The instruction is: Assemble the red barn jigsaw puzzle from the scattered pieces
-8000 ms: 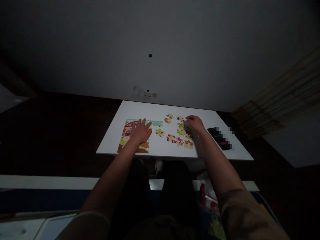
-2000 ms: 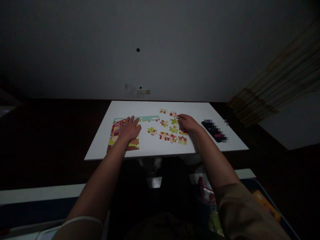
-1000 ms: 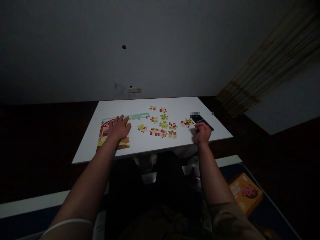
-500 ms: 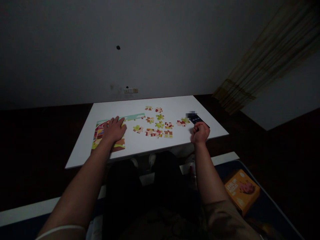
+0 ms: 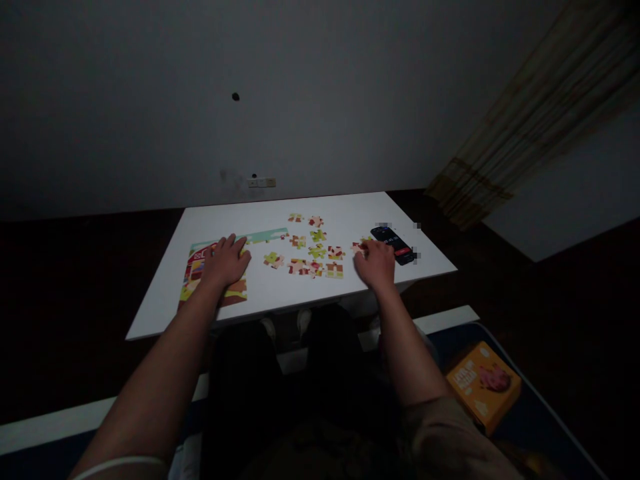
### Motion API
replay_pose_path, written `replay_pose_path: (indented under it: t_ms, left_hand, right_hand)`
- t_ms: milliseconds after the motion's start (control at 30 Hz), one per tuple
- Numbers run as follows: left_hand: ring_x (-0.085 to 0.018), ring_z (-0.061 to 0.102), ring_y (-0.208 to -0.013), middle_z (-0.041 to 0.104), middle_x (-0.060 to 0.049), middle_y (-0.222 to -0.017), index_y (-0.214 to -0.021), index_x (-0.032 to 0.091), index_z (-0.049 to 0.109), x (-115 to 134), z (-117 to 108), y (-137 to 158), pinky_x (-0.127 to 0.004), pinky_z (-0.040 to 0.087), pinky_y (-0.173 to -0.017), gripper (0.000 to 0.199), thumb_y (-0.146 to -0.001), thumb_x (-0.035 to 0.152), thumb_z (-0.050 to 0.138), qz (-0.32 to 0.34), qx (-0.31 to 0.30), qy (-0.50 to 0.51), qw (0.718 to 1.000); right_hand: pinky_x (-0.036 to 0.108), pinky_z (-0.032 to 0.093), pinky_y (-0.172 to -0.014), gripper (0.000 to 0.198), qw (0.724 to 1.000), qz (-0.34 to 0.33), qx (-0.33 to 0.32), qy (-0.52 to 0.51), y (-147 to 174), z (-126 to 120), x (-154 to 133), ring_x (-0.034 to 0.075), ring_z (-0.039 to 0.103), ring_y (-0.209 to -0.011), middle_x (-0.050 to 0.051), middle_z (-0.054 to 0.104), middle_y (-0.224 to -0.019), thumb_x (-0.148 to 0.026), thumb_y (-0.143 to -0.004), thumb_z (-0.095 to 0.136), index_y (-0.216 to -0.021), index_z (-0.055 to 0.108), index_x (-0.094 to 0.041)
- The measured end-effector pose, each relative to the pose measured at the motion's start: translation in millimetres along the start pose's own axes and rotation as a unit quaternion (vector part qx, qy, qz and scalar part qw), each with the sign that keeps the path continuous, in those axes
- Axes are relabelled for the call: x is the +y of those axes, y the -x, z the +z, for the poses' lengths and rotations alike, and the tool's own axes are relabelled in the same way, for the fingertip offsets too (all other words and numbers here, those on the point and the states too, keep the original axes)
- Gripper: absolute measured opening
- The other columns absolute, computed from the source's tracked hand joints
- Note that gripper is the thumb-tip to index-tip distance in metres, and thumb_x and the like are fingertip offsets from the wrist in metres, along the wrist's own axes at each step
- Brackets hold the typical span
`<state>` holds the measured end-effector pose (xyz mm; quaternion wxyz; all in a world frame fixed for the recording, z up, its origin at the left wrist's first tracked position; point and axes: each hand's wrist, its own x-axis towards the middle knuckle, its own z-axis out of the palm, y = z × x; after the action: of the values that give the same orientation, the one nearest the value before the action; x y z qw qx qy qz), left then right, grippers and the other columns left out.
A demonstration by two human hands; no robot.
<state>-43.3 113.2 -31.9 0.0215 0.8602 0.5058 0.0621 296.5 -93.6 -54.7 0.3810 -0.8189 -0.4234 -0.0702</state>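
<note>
My left hand lies with its fingers spread on the partly assembled jigsaw puzzle at the left of the table, covering its middle. The puzzle shows a red barn, and a narrow blue-green strip runs from its top toward the right. My right hand is at the right side, fingers curled in at a puzzle piece; the fingertips partly hide it. Several loose pieces, among them a green one and a brown one, are spread between my hands.
A phone with a lit screen lies just beyond my right hand on the white table. At the lower right, an orange puzzle box rests on a dark blue surface. A wall with sockets stands behind, with a curtain at right.
My right hand has moved left from the phone's lower edge to the puzzle pieces there, uncovering the phone's screen. The left hand has stayed on the puzzle.
</note>
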Motion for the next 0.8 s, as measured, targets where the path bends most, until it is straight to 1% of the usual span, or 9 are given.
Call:
replay_pose_path:
  t_ms: [67,200,333,533,667,800]
  left_hand:
    - [-0.032,0.022,-0.141,0.026,-0.005,-0.154,-0.144,0.030,0.034,-1.1,1.0,-0.4,-0.057,0.018,-0.111,0.054,-0.093,0.047,0.026,0.004,0.003,0.000,1.000]
    - [-0.033,0.023,-0.140,0.028,-0.006,-0.154,-0.144,0.029,0.035,-2.5,2.0,-0.2,-0.058,0.018,-0.111,0.054,-0.093,0.047,0.025,0.011,0.009,-0.001,1.000]
    - [-0.032,0.022,-0.141,0.027,-0.005,-0.154,-0.144,0.030,0.035,-0.9,0.4,0.4,-0.057,0.017,-0.112,0.054,-0.093,0.046,0.026,0.002,0.003,-0.003,1.000]
    - [-0.031,0.023,-0.141,0.028,-0.004,-0.154,-0.144,0.031,0.035,-0.5,0.9,-0.7,-0.056,0.018,-0.112,0.054,-0.093,0.047,0.028,-0.002,0.003,0.000,1.000]
    - [-0.031,0.023,-0.140,0.027,-0.005,-0.154,-0.144,0.030,0.034,-2.5,2.5,-1.2,-0.056,0.018,-0.112,0.054,-0.093,0.048,0.026,0.006,0.003,0.000,1.000]
    - [-0.032,0.023,-0.140,0.027,-0.005,-0.154,-0.144,0.029,0.034,-3.3,2.3,-0.9,-0.056,0.018,-0.112,0.055,-0.093,0.048,0.024,0.011,0.004,0.002,1.000]
  right_hand:
    - [0.052,0.032,-0.098,0.035,0.997,-0.031,-0.043,0.057,2.5,0.3,-5.8,0.035,0.043,-0.115,0.015,0.057,-0.120,-0.032,-0.081,0.051,-0.111,0.064,-0.019]
    - [0.050,0.033,-0.098,0.032,0.994,-0.053,-0.074,0.053,3.2,-1.5,-5.1,0.033,0.046,-0.113,0.011,0.061,-0.118,-0.030,-0.085,0.048,-0.111,0.066,-0.023]
    - [0.048,0.035,-0.098,0.031,0.995,-0.049,-0.077,0.038,1.7,-1.9,-0.5,0.031,0.049,-0.110,0.010,0.063,-0.113,-0.029,-0.081,0.052,-0.107,0.067,-0.023]
    - [0.046,0.040,-0.091,0.029,0.997,-0.026,-0.067,0.025,1.3,0.7,3.8,0.030,0.053,-0.103,0.008,0.067,-0.103,-0.022,-0.077,0.050,-0.099,0.069,-0.024]
    - [0.046,0.040,-0.090,0.039,0.998,-0.022,-0.053,0.021,-0.1,1.9,6.8,0.031,0.053,-0.105,0.010,0.067,-0.104,-0.015,-0.076,0.045,-0.107,0.066,-0.022]
    - [0.045,0.039,-0.094,0.050,0.999,-0.013,-0.037,-0.007,-0.5,2.8,8.6,0.030,0.053,-0.108,0.011,0.066,-0.109,-0.009,-0.073,0.042,-0.118,0.060,-0.020]
